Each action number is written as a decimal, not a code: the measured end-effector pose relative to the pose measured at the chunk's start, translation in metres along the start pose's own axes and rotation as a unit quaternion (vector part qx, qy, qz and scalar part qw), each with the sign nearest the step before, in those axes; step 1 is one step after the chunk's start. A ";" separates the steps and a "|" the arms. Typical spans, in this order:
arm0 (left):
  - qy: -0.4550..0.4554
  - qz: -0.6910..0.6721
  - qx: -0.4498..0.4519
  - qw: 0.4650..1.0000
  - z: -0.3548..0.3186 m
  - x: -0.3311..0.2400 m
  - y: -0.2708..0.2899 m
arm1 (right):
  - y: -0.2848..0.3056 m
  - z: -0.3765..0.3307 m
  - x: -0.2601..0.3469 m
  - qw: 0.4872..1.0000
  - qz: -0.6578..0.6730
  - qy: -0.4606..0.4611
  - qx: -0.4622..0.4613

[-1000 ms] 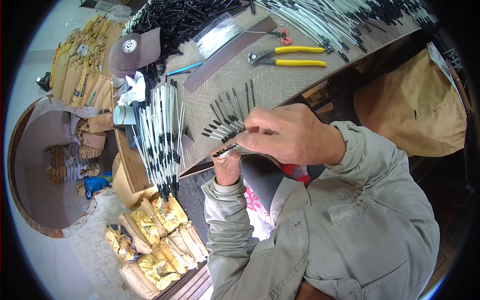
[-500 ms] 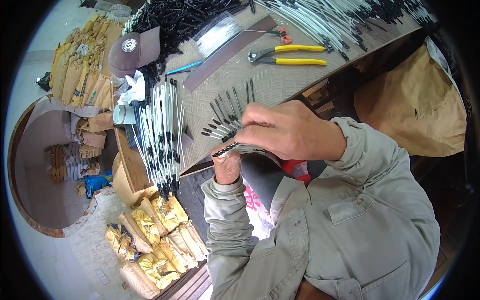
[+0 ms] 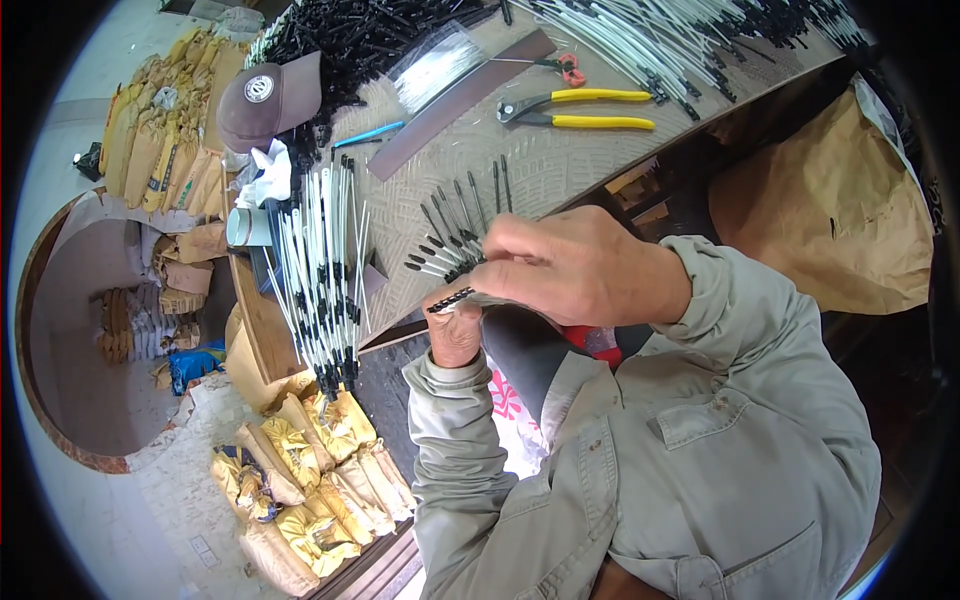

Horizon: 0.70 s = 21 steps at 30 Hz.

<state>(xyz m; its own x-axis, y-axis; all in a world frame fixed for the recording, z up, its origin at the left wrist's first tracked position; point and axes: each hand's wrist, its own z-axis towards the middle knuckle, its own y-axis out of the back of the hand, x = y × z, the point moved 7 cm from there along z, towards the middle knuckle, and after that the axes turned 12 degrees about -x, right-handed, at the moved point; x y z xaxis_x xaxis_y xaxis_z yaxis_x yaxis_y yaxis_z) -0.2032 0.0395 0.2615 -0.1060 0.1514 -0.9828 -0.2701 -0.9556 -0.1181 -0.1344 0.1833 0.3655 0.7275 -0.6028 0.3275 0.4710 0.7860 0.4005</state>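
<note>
My left hand (image 3: 456, 335) is closed at the table's near edge, with a short dark ridged piece (image 3: 449, 300) lying across its thumb. My right hand (image 3: 585, 265) bends over it from the right, fingers curled together and nearly touching the left. Out from between the two hands spreads a fan of thin black-tipped rods (image 3: 445, 245), some with pale shafts. The left hand appears to grip their lower ends. What the right fingertips pinch is hidden behind the hand.
Yellow-handled cutting pliers (image 3: 590, 108) lie beyond the hands, near a dark flat bar (image 3: 460, 105) and a blue pen-like stick (image 3: 370, 136). White rods with black fittings (image 3: 325, 270) stack at the left. A cap (image 3: 268, 103) rests by a black heap (image 3: 390, 40). Wrapped packages (image 3: 310, 490) sit lower left.
Both hands stay almost in place. The fanned rods tilt and shift very slightly to the right.
</note>
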 end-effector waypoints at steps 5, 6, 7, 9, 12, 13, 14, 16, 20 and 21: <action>-0.053 0.009 0.004 0.999 0.000 -0.012 -0.007 | -0.004 -0.002 -0.005 0.999 0.025 -0.028 -0.005; -0.060 0.008 0.010 0.998 0.001 -0.014 -0.009 | -0.005 -0.002 -0.006 0.999 0.028 -0.030 -0.003; -0.067 0.007 0.016 0.998 0.001 -0.016 -0.011 | -0.005 -0.001 -0.006 0.999 0.032 -0.031 -0.001; -0.040 0.014 0.015 0.999 0.001 -0.010 -0.007 | -0.006 0.000 -0.004 0.999 0.033 -0.021 0.002; -0.011 0.026 0.002 1.000 0.000 -0.003 -0.001 | -0.007 0.001 -0.002 0.999 0.047 -0.014 0.007; -0.007 0.032 -0.010 0.999 0.000 -0.002 0.001 | -0.008 0.001 -0.002 0.998 0.061 -0.018 0.010; -0.008 0.031 -0.013 0.999 0.000 -0.003 0.002 | -0.010 0.002 -0.001 0.998 0.062 -0.016 0.012; -0.003 0.023 0.034 0.999 -0.001 -0.004 -0.004 | -0.015 0.005 0.000 0.995 0.092 -0.031 0.010; -0.022 0.048 0.023 0.998 0.001 -0.012 -0.013 | -0.027 0.011 -0.012 0.995 0.102 -0.015 0.010; 0.057 0.075 0.043 0.995 -0.002 -0.007 -0.014 | -0.023 0.015 -0.036 0.992 0.095 -0.084 0.003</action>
<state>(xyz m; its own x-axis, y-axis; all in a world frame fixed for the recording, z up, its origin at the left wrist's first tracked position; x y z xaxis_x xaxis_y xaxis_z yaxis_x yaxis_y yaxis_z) -0.1963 0.0515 0.2695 -0.0432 -0.0260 -0.9987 -0.3418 -0.9390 0.0392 -0.1795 0.1848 0.3575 0.7088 -0.4583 0.5363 0.3292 0.8873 0.3231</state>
